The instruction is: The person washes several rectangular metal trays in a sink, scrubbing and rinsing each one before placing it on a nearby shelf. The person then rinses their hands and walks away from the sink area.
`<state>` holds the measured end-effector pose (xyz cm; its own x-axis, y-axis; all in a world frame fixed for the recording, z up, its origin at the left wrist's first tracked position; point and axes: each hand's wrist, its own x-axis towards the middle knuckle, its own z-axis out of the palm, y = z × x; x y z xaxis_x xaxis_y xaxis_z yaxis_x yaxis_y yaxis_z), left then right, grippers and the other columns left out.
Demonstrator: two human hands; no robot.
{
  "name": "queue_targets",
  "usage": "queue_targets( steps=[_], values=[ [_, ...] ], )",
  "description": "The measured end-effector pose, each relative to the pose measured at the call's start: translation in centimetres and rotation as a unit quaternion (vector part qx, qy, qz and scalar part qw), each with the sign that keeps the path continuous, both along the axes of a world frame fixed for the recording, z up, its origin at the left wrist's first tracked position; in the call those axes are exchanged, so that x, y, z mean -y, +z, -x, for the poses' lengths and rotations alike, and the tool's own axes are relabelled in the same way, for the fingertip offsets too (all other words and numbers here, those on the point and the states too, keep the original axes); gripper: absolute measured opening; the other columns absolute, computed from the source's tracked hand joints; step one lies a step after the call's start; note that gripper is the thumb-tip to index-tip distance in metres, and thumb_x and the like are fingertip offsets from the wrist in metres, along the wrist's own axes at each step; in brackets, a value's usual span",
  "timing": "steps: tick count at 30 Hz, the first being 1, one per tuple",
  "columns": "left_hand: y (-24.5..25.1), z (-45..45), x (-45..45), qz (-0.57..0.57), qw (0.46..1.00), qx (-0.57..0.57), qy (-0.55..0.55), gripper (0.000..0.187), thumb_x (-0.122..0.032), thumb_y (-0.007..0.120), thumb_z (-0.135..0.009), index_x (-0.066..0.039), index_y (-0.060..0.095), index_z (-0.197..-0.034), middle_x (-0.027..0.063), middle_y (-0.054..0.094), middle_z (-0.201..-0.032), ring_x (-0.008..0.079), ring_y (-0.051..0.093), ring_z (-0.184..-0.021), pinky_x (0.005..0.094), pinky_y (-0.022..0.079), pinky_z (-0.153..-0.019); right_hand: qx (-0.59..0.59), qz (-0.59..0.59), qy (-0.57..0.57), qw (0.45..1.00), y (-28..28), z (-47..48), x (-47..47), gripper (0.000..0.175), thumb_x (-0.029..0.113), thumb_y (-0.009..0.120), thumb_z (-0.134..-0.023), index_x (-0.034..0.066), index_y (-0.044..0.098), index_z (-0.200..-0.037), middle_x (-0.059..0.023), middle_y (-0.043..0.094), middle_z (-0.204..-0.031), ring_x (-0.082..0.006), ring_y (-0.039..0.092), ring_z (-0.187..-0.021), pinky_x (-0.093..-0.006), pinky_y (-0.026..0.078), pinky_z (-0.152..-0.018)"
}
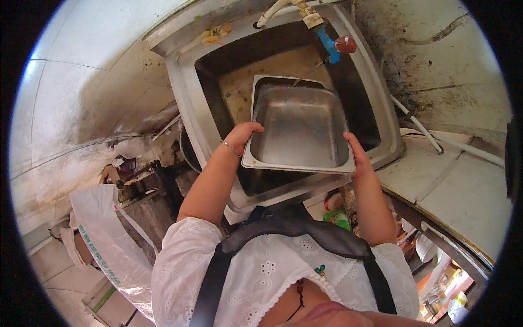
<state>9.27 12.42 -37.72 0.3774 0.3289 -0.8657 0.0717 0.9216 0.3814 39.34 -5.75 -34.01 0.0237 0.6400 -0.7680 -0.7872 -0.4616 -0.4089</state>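
Observation:
A rectangular stainless steel food pan (302, 131) is held over the sink, its inside facing up. My left hand (245, 137) grips the pan's left rim, thumb on top. On the opposite rim my right hand (356, 153) has hold, its fingers partly hidden by the pan. Beyond the pan, a blue tap with a red knob (333, 47) hangs over the stainless steel sink (188, 86), and a thin stream of water seems to run from it to the pan's far end. Brownish matter lies on the basin floor (237, 90).
Food scraps (216, 34) lie on the sink's back ledge. A tiled counter (453, 175) with white pipes (425, 131) adjoins at the right. A white plastic bag (110, 245) is at the lower left. Stained walls flank the sink.

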Motion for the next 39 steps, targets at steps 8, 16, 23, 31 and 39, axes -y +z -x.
queue_targets(
  steps=[8, 16, 23, 31, 39],
  values=[
    [-0.4, -0.9, -3.4, -0.047, 0.997, 0.051, -0.025, 0.019, -0.019, 0.065, -0.079, -0.003, 0.066, -0.089, 0.0113, 0.069, -0.085, 0.0237, 0.067, -0.073, 0.0361, 0.056, -0.07, -0.006, -0.126, -0.046, 0.991, 2.7, -1.7, -4.9, 0.042, 0.04, 0.067, -0.088, 0.0096, 0.063, -0.117, -0.0077, 0.068, -0.112, -0.0244, 0.062, -0.103, -0.0414, 0.05, -0.089],
    [-1.8, -0.9, 1.6, 0.056, 0.995, 0.011, -0.084, 0.022, -0.018, 0.065, -0.08, -0.002, 0.064, -0.095, 0.0107, 0.065, -0.096, 0.0237, 0.067, -0.081, 0.0388, 0.055, -0.077, 0.041, 0.054, -0.042, 0.997, 2.1, -1.2, 1.6, 0.044, 0.035, 0.069, -0.087, 0.0069, 0.063, -0.12, -0.0089, 0.065, -0.119, -0.0258, 0.064, -0.105, -0.0413, 0.05, -0.094],
    [-0.5, -5.1, -3.4, -0.154, 0.982, 0.048, -0.096, 0.043, -0.026, 0.068, -0.086, 0.0, 0.061, -0.119, 0.0131, 0.067, -0.108, 0.0248, 0.067, -0.086, 0.0399, 0.056, -0.074, 0.153, -0.015, -0.077, 0.985, 2.4, 1.2, 1.5, 0.05, 0.012, 0.059, -0.085, 0.0033, 0.049, -0.134, -0.0124, 0.059, -0.121, -0.027, 0.058, -0.111, -0.0417, 0.048, -0.096],
    [-3.2, -10.1, -1.7, -0.345, 0.924, -0.16, -0.034, 0.061, -0.043, 0.076, -0.082, 0.0, 0.059, -0.122, 0.0114, 0.067, -0.109, 0.0229, 0.063, -0.095, 0.0345, 0.051, -0.082, 0.301, -0.162, -0.185, 0.921, 4.0, 3.8, -1.9, 0.076, 0.001, 0.046, -0.083, 0.0095, 0.02, -0.154, -0.0113, 0.042, -0.141, -0.0257, 0.049, -0.123, -0.0389, 0.042, -0.103],
    [-5.0, -14.9, 2.3, -0.065, 0.961, 0.108, 0.247, 0.049, -0.046, 0.058, -0.096, -0.007, 0.053, -0.127, 0.0099, 0.062, -0.119, 0.0249, 0.058, -0.109, 0.0436, 0.049, -0.09, 0.347, -0.151, -0.264, 0.887, 3.2, 2.8, -2.3, 0.068, 0.002, 0.046, -0.086, 0.0101, 0.027, -0.151, -0.0087, 0.045, -0.139, -0.0234, 0.049, -0.121, -0.0369, 0.042, -0.103]
  ],
)
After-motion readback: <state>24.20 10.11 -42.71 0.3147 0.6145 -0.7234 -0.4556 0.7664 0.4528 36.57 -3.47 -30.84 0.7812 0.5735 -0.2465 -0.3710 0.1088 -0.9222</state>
